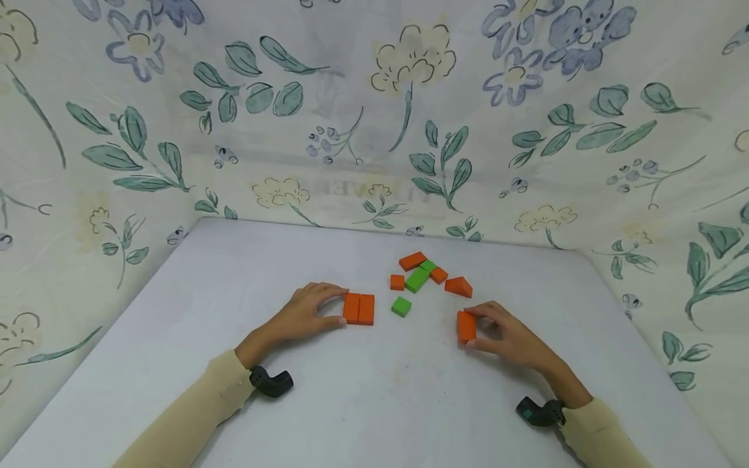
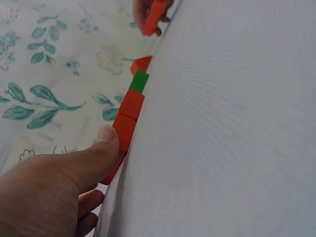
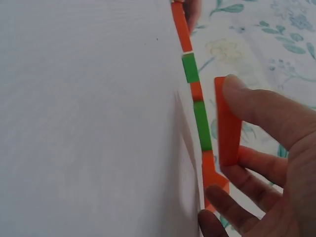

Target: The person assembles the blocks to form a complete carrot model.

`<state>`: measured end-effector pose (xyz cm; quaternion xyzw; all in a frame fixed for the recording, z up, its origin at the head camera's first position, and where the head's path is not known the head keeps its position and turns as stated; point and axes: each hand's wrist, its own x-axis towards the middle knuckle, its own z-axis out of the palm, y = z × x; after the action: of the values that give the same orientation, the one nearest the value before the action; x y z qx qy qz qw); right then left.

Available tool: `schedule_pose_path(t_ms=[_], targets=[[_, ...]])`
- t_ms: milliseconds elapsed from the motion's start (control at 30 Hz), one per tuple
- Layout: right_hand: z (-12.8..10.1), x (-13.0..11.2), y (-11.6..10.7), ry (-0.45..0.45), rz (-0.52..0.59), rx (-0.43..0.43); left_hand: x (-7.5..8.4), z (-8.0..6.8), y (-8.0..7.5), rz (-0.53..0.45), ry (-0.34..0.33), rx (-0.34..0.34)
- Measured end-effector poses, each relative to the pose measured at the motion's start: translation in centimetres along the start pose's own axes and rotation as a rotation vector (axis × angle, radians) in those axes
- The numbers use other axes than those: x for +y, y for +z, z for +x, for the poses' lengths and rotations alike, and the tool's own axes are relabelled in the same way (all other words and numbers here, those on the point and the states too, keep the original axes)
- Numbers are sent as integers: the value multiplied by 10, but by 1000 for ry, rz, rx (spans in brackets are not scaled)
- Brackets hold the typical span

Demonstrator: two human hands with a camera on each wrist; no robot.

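Note:
Two orange rectangular blocks lie side by side on the white table, and my left hand (image 1: 307,311) pinches the left orange block (image 1: 351,308) between thumb and fingers at its near and far ends. The other orange block (image 1: 367,310) sits flush against its right side. Over on the right, my right hand (image 1: 508,335) grips a third orange block (image 1: 466,327) by its ends. The right wrist view shows this held block (image 3: 228,123) raised off the tabletop, with the thumb on one end and fingers at the other.
Between the hands lies a small green block (image 1: 401,307). Farther back are a longer green block (image 1: 417,280), an orange cube (image 1: 397,282), an orange angled block (image 1: 459,286) and an orange rectangular block (image 1: 412,261). A flowered cloth (image 1: 351,162) hangs behind the table (image 1: 374,403).

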<state>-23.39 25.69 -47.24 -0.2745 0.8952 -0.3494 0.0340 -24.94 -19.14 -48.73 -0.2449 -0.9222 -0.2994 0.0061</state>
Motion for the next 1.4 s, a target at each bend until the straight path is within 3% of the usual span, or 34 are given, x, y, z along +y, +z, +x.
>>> schedule_pose_path(t_ms=[267,533,967,1133,1400], targets=[[24,-28,8,-69,42,11,0,-4,-3,26,-9,5],[62,-63,12,-143,52,0,1,-3,-3,30,7,23],[107,-98,58,-140,201,-87,4,1,2,5,-6,19],[106,-101,71,-117,100,-62,6,0,4,-21,-16,-8],[108,-93,77,-102,2,-64,5,0,2,4,4,18]])
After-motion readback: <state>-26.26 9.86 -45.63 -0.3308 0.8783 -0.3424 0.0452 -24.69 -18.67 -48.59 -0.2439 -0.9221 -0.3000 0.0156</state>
